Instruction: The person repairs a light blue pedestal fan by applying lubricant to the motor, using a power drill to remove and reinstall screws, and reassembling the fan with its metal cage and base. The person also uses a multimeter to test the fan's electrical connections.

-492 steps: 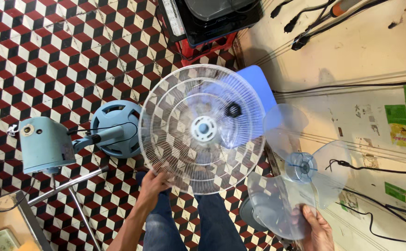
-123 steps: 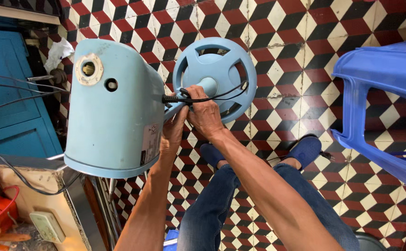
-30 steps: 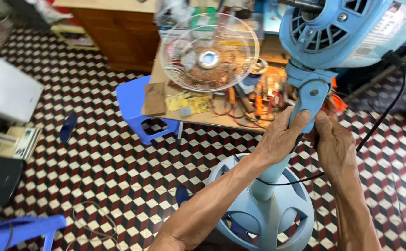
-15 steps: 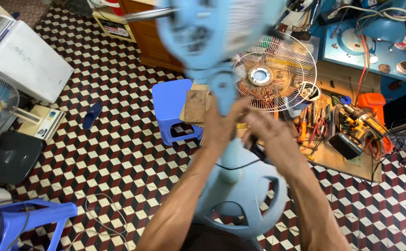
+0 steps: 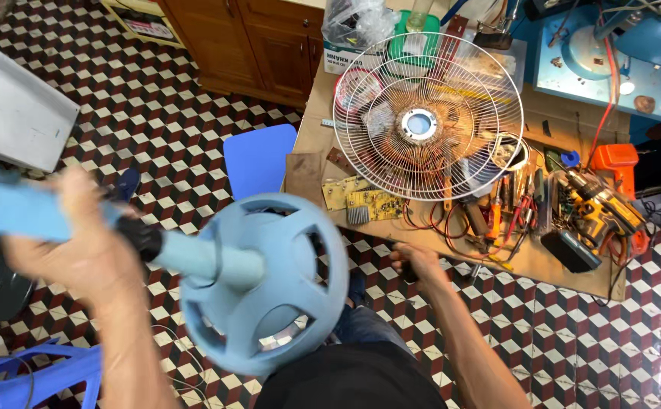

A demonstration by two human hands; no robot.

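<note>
A light blue fan stand lies tilted sideways in front of me, its round base [image 5: 266, 284] facing the camera and its pole [image 5: 201, 257] running left. My left hand [image 5: 92, 242], blurred by motion, grips the pole near the blue fan body [image 5: 12, 208] at the left edge. My right hand [image 5: 420, 265] is lower right of the base, closed around something small and dark that I cannot make out. A white wire fan grille [image 5: 429, 125] stands on the workbench beyond.
A wooden workbench [image 5: 557, 261] holds circuit boards, screwdrivers, pliers, a yellow drill [image 5: 599, 208] and cables. A blue plastic stool [image 5: 258, 159] stands by it, another blue stool [image 5: 35, 375] at lower left. A wooden cabinet [image 5: 262, 45] is behind. A white box [image 5: 12, 113] sits left.
The fan stand has swung from upright to lying sideways, with its body now out to the left. My right hand has come off the pole and dropped to the lower right.
</note>
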